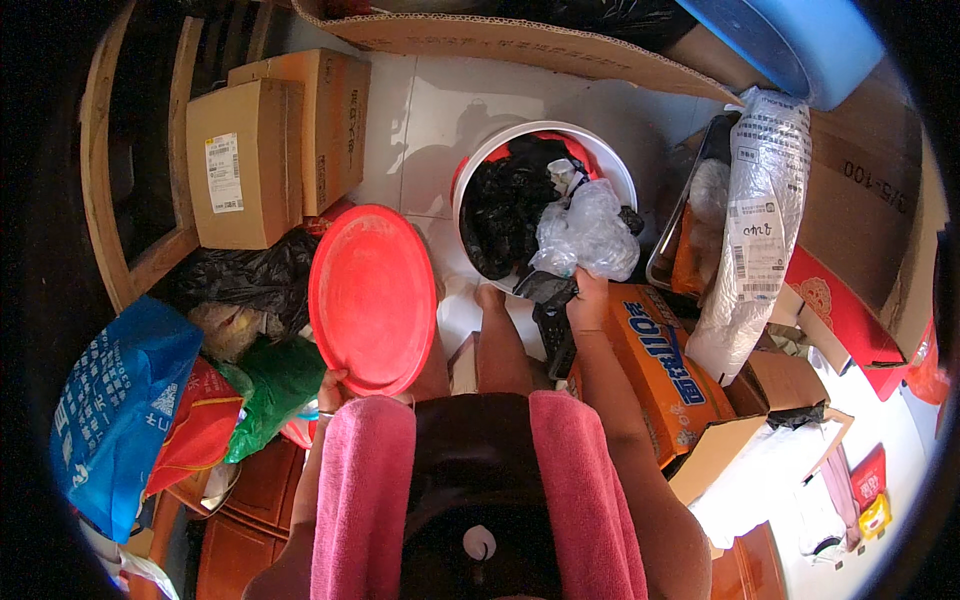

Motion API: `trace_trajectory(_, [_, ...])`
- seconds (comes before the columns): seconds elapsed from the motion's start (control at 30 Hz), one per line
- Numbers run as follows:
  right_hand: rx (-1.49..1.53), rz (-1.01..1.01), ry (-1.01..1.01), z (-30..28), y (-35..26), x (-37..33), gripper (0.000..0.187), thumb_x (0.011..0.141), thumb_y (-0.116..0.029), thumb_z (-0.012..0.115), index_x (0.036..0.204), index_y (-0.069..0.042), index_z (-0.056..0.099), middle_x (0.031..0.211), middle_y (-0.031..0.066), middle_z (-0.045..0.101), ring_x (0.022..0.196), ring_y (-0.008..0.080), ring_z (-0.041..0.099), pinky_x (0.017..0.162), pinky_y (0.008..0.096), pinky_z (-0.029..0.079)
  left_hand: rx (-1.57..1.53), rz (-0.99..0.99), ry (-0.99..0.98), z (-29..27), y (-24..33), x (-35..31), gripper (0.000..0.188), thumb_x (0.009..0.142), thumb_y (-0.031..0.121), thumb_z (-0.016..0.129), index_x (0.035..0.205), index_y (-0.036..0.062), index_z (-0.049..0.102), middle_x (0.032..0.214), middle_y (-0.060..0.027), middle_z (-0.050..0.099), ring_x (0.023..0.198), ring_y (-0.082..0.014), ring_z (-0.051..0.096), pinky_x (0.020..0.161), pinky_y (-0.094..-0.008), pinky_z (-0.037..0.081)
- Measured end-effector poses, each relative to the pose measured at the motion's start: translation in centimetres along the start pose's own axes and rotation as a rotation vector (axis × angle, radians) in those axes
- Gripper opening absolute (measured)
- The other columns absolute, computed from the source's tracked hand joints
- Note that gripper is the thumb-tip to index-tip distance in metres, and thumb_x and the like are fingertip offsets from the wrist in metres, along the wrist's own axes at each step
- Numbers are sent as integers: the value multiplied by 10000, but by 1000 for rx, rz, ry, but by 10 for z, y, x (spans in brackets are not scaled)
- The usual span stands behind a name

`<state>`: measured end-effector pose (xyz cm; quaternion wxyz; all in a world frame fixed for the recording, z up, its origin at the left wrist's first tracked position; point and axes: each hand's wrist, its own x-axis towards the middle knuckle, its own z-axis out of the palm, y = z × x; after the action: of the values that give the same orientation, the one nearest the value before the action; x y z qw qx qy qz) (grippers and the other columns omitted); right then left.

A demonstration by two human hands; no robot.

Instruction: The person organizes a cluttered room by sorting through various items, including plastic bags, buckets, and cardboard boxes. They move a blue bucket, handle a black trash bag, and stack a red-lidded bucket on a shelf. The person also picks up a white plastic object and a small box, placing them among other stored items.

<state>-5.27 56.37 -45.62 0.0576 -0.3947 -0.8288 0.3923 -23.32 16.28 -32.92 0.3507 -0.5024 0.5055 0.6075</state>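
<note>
My left hand [332,388] is closed on the lower edge of a round red lid [372,300], which is tilted up on my left. A white-rimmed bucket [624,170] stands in front of me. Crumpled black plastic bags [500,205] fill it, with some red showing along the far inner wall. At its near right rim my right hand [590,300] is closed on a bunched clear plastic bag [590,235]. A piece of black plastic [548,292] hangs beside that hand, and I cannot tell whether it is held too. My right fingertips are partly hidden.
Cardboard boxes [245,170] stand at the far left by a wooden frame [105,170]. Blue, red and green bags [125,400] crowd my left. On the right are an orange package [660,370], a silvery wrapped parcel [760,220] and open cartons. A blue tub [800,45] overhangs the far right.
</note>
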Motion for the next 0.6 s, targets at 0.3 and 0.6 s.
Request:
trace_trajectory(0.3, [-52,-3,-46,-5,1,-5,295,666,25,605,959,-4,623,1012,174,596,959,365,527,853,365,405,-51,-28,-16,-4,-4,3,576,682,70,509,1243,2,399,1202,-161,505,1089,-324,501,959,-469,396])
trace_trajectory(0.6, [-60,1,-85,-2,10,-25,318,650,-44,611,968,-22,625,1025,219,575,996,382,526,847,399,414,-11,4,-60,-8,-14,5,577,680,73,508,1242,-2,400,1207,-161,503,1095,-319,499,963,-460,394])
